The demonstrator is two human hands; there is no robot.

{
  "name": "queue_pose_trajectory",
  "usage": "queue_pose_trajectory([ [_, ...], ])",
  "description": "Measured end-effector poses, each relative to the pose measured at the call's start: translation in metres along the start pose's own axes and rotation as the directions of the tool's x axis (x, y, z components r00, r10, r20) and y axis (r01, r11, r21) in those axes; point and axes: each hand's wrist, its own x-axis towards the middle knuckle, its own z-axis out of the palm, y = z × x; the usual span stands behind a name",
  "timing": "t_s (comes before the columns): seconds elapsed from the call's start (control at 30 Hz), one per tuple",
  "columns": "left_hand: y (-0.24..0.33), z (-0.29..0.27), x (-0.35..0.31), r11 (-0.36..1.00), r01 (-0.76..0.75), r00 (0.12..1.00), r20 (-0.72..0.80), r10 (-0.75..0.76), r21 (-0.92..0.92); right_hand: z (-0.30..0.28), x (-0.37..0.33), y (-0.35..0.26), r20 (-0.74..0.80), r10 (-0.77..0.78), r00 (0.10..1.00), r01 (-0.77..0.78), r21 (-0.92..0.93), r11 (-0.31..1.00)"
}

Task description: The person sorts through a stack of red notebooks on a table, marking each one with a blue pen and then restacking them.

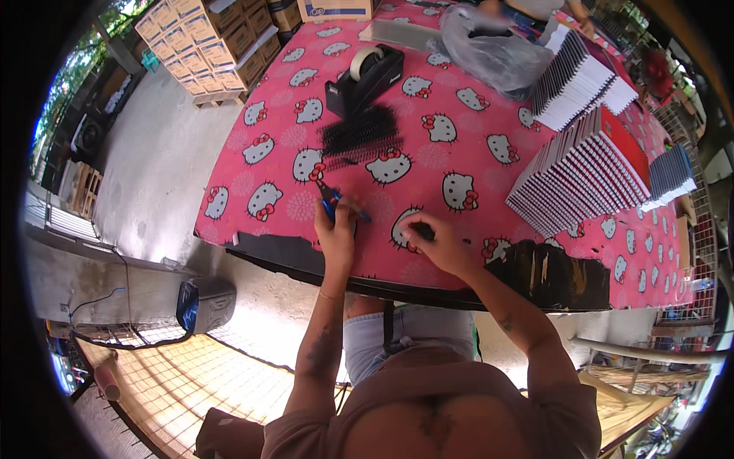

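My left hand (336,229) is closed around a pair of blue-handled pliers (329,206), whose dark tip points away from me over the pink table cover. To its right, my right hand (437,243) is curled low above the table. A small dark thing shows at its fingers; what it is, I cannot make out. Just beyond the pliers lies a loose pile of black spiral binding coils (358,138). Farther off, a black tape dispenser (363,83) holds a pale roll of tape.
On the right stand stacks of spiral-bound notebooks (581,172) with red covers. A clear plastic bag (493,57) lies at the far side, near another person's hand (582,24). The pink patterned cover (428,157) is torn along the front edge. Stacked cartons (202,46) stand beyond the left.
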Motion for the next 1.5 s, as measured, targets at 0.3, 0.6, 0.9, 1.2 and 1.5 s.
queue_pose_trajectory([
  [0.3,-0.012,-0.009,-0.004,0.996,-0.055,0.998,0.026,0.053,0.077,-0.080,0.122,-0.026,-0.180,0.371,0.911,0.063,0.950,0.307],
  [0.6,-0.008,-0.009,0.001,0.999,0.024,0.995,0.101,-0.028,0.044,-0.198,0.302,-0.109,-0.490,0.357,0.795,0.449,0.872,0.195],
  [0.9,-0.011,-0.013,0.001,0.984,-0.040,0.994,0.111,0.020,0.175,-0.084,0.164,-0.017,-0.258,0.218,0.941,0.025,0.696,0.717],
  [1.2,0.052,0.042,-0.026,0.996,-0.046,0.923,0.384,0.010,0.083,-0.144,-0.070,-0.223,0.140,-0.558,0.818,0.523,-0.586,0.619],
  [1.5,0.089,0.213,-0.061,0.966,0.231,0.617,0.785,-0.055,-0.114,-0.262,-0.036,-0.251,0.286,-0.277,0.918,0.347,-0.915,0.207],
])
